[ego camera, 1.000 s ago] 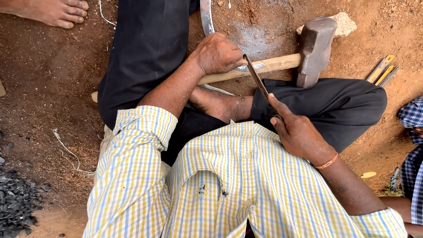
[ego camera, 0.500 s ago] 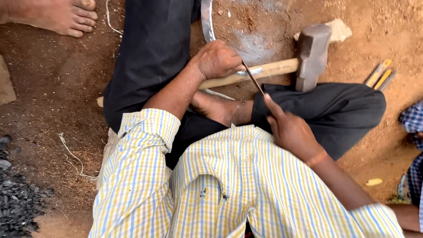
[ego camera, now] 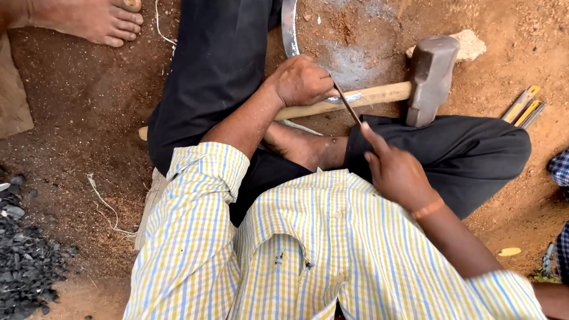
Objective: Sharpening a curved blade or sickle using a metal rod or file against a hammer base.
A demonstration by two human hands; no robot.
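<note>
I sit cross-legged on red dirt. My left hand is closed over a curved metal blade that arcs away toward the top of the view. My right hand holds a thin dark file by its near end, and the file's far end rests against the blade beside my left hand. A sledgehammer with a grey head and a pale wooden handle lies across my legs, under both hands.
Another person's bare foot rests at the top left. A pale stone lies behind the hammer head. Yellow-handled tools lie at the right. Dark charcoal bits are heaped at the lower left.
My right hand has drawn the file slightly back toward me along the blade. The left hand has stayed on the blade, and the hammer has not moved.
</note>
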